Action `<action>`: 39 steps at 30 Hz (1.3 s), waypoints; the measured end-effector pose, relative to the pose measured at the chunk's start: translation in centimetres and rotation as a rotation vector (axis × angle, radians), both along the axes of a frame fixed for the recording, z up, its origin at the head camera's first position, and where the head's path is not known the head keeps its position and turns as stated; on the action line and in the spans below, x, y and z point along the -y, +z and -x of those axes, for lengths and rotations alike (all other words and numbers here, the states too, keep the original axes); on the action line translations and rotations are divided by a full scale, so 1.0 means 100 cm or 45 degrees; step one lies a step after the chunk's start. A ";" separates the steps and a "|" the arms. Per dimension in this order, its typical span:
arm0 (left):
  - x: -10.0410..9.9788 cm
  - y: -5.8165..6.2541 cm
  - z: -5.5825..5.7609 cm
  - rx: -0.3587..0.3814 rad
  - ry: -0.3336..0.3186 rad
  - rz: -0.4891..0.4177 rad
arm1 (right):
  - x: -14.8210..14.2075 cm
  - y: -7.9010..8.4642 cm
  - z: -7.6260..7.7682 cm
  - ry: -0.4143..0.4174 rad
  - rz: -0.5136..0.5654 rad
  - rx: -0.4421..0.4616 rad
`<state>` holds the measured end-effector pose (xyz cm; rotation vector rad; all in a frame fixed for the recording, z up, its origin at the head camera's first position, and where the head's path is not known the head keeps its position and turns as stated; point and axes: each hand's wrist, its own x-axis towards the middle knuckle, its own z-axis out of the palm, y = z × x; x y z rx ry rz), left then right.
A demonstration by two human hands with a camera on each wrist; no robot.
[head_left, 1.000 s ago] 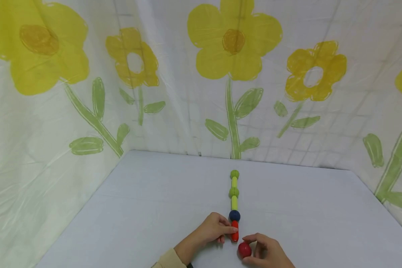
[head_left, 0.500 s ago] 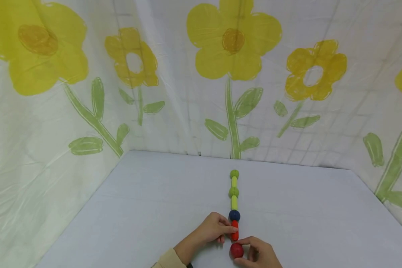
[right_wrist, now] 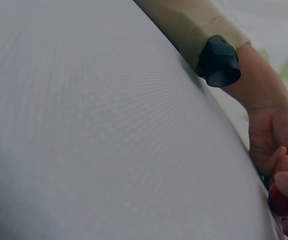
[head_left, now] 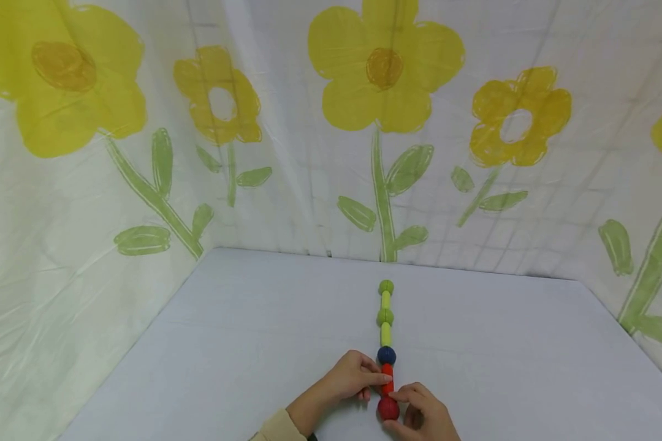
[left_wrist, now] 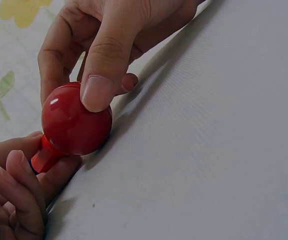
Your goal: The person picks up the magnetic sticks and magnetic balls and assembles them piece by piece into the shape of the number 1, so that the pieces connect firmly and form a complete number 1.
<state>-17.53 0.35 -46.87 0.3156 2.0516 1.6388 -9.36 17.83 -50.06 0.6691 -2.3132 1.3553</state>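
My left hand [head_left: 353, 375] pinches a red rod [head_left: 387, 381] between thumb and fingers, flat on the table. With thumb and forefinger my right hand [head_left: 423, 414] grips a dark red ball [head_left: 388, 409] at the rod's near end; in the left wrist view the red ball [left_wrist: 76, 120] sits right against the red rod [left_wrist: 47, 154]. Beyond the rod, one straight line runs away from me: a dark blue ball [head_left: 387, 355], a yellow rod [head_left: 385, 334], a green ball [head_left: 385, 316], another yellow rod [head_left: 385, 299] and a green ball [head_left: 386, 286] at the far end.
A white-covered table [head_left: 243, 318] lies under everything. Behind it and at the sides hangs a pale curtain [head_left: 287, 184] printed with yellow flowers. On the left forearm, a black wrist camera [right_wrist: 219, 61] shows in the right wrist view.
My right hand has moved the red ball left, then slightly away from me, up to the end of the red rod. The left hand has stayed on the rod.
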 end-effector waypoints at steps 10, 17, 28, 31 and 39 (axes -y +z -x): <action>0.001 0.002 0.000 -0.007 -0.006 -0.004 | 0.001 0.001 0.002 -0.014 -0.026 -0.093; 0.000 0.001 0.000 -0.018 -0.006 0.004 | 0.001 0.001 0.001 -0.056 -0.051 -0.090; 0.001 0.002 -0.002 -0.015 0.003 0.026 | 0.005 0.003 -0.002 -0.117 -0.096 -0.039; 0.001 0.002 -0.002 -0.010 0.008 0.023 | 0.005 0.003 -0.002 -0.115 -0.085 -0.031; 0.000 0.001 -0.003 -0.004 0.029 0.001 | 0.003 0.001 -0.002 -0.101 -0.069 -0.034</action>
